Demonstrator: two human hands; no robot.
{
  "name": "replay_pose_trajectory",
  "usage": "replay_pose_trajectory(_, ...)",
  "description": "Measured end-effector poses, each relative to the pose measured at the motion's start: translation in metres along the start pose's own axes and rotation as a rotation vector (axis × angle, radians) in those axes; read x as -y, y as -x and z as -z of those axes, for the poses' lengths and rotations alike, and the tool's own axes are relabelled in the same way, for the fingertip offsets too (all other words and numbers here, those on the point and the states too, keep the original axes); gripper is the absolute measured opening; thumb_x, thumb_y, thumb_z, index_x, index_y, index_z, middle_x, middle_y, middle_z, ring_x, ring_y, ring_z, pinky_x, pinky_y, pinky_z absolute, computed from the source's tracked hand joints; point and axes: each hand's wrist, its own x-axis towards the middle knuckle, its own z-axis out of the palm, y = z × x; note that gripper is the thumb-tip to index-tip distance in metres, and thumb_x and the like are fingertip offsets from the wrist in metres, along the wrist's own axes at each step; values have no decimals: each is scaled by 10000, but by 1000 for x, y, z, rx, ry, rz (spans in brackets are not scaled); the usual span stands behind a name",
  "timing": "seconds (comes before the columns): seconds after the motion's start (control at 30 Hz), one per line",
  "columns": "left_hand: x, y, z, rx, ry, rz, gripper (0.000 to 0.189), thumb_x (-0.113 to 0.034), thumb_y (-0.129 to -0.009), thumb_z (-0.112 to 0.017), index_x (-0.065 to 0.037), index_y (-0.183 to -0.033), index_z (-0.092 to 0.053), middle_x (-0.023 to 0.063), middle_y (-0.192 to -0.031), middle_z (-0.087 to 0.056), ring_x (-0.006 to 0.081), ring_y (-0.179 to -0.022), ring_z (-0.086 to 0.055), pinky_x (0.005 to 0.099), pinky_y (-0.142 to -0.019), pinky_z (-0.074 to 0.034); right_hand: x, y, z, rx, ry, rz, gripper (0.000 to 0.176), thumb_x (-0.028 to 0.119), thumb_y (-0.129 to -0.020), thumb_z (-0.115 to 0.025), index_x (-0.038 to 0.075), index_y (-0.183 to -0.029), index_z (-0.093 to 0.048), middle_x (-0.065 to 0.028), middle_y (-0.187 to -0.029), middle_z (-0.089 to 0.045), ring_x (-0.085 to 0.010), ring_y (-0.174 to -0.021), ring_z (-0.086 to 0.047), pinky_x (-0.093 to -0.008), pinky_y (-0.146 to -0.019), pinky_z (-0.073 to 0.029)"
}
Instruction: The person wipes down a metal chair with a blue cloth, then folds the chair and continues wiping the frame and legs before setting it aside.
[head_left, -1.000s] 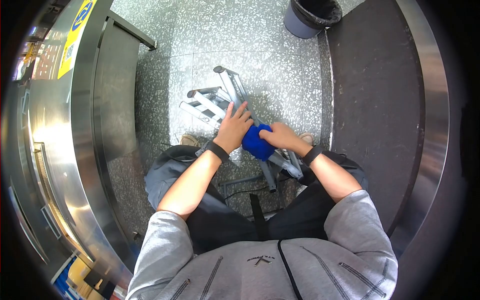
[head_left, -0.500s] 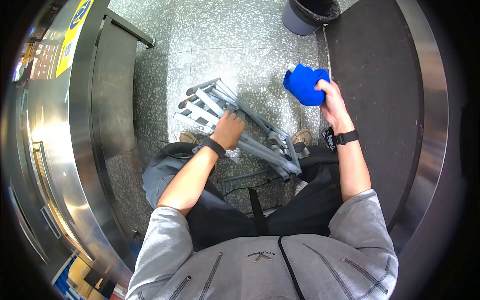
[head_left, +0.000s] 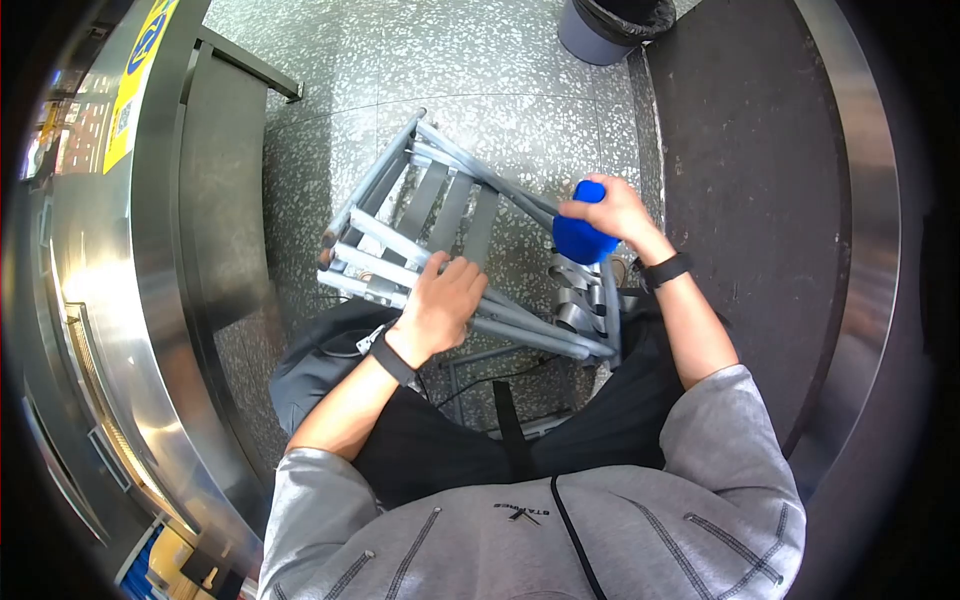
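Note:
A folding metal frame (head_left: 390, 238) with grey tubes stands tilted in front of my knees, partly spread. Grey straps (head_left: 452, 212) stretch across its left part, and more bands (head_left: 572, 305) sag at its right end. My left hand (head_left: 440, 300) is wrapped over the near tubes, left of the middle. In my right hand (head_left: 615, 212) is a bunched blue cloth (head_left: 585, 240), held against the far tube near the frame's right end. That hand and the cloth hide the piece of tube under them.
To my left runs a steel counter (head_left: 165, 300) with a steel leg frame. A dark panel (head_left: 750, 200) with a metal edge rises on my right. A lined bin (head_left: 600, 35) stands at the far right. Speckled tiles (head_left: 330, 130) cover the floor.
The frame has opened wider, its left end spreading so that the straps show. My right hand has brought the cloth down and left onto the frame. My left hand has shifted slightly down and left.

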Motion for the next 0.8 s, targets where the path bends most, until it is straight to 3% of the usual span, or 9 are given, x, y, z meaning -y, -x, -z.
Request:
replay_pose_trajectory(0.07,-6,6,20,-33,36,-30,635,-141,-468,-807,-71,-1061,-589,49,-965,-525,240,-997,-536,432,-960,-365,-7,-1,-21,-140,279,53,811,285,-685,-807,20,-1379,-482,-227,-1074,-688,-376,-1010,-667,-435,-895,-523)
replay_pose_trajectory(0.1,-11,10,31,-28,53,-36,635,-135,-468,-804,-75,-1062,-587,43,-955,-522,234,-984,-537,427,-941,-367,-14,-9,-28,-22,376,-3,1072,252,-682,-789,29,-1540,-186,-256,-1210,-632,-405,-1107,-620,-445,-957,-501)
replay_pose_trajectory(0.13,-16,14,38,-45,44,-56,639,-143,-476,-804,-82,-1074,-588,33,-969,-531,215,-986,-538,414,-937,-367,-19,-12,-35,57,320,-43,1154,294,-634,-854,44,-1549,-196,-272,-1328,-560,-401,-1182,-584,-410,-1011,-469)
replay_pose_trajectory(0.23,-26,18,46,-37,-74,-90,473,-158,-608,-740,-85,-1054,-600,16,-958,-548,179,-988,-538,392,-939,-369,-32,-13,-62,28,478,48,1227,374,-587,-875,71,-1555,-183,-256,-1433,-473,-407,-1249,-536,-431,-1037,-457)
replay_pose_trajectory(0.33,-25,15,48,-96,-145,-104,326,-158,-709,-666,-89,-1022,-608,10,-929,-550,164,-981,-536,378,-945,-369,-19,-50,-74,-49,581,45,1197,408,-569,-876,99,-1540,-249,-246,-1455,-452,-414,-1209,-567,-436,-1009,-479)
replay_pose_trajectory(0.4,-24,14,54,-111,-171,-123,252,-152,-754,-623,-91,-998,-610,10,-905,-547,162,-976,-535,371,-953,-367,-5,-83,-69,219,675,61,967,424,-571,-854,119,-1410,-483,-203,-1199,-660,-377,-1074,-651,-454,-934,-513)
replay_pose_trajectory(0.47,-24,17,51,-64,-150,-89,241,-141,-746,-634,-96,-981,-602,12,-925,-544,161,-982,-532,362,-970,-360,-5,-105,-74,357,667,-8,771,408,-584,-834,122,-1266,-617,-180,-1069,-709,-354,-1043,-668,-449,-921,-519)
replay_pose_trajectory(0.53,-15,19,46,-85,-129,-72,243,-128,-739,-641,-96,-975,-599,13,-939,-546,163,-988,-529,361,-974,-358,-3,-101,-73,224,734,-15,652,377,-614,-787,156,-1215,-662,-176,-1107,-703,-361,-1039,-672,-434,-918,-528)
replay_pose_trajectory(0.8,4,14,19,-75,-122,91,438,-81,-640,-727,-82,-1041,-550,73,-942,-527,245,-985,-519,415,-925,-372,41,-85,7,-152,998,108,407,281,-668,-732,52,-1001,-691,-192,-978,-721,-357,-919,-707,-427,-816,-575)
